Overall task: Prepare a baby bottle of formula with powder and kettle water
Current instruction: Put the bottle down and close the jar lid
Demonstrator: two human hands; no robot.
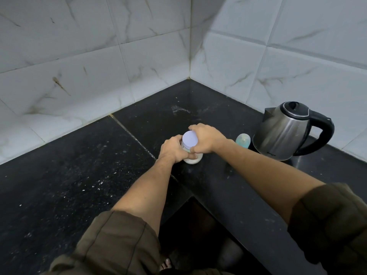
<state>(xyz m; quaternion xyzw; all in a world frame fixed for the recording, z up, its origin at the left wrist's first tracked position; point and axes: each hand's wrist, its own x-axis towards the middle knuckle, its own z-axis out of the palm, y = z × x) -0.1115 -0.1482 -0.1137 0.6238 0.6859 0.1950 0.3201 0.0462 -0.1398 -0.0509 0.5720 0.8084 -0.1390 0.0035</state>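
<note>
Left hand [172, 150] was curled round the glass body of a powder jar [192, 160], fingers closed on it from the left. Right hand [206, 138] was clamped over the jar's pale lilac lid [190, 139], thumb on the near edge & fingers on the far one. Lid was seen seated flat on the jar; white powder was visible low in the glass. Jar was stood upright on a black speckled counter [79, 175], approx. mid-frame, just right of a seam betw. two slabs. Baby bottle [243, 139], teal-tinted w/ a clear domed top, was stood upright betw. the right wrist and the kettle [282, 133]. Steel kettle, black lid shut & black handle turned right, was placed just beside the bottle; contact could not be made out. White marbled wall tiles [99, 66] were joined at a corner behind. Olive sleeves [119, 241] were seen ending near both elbows.
</note>
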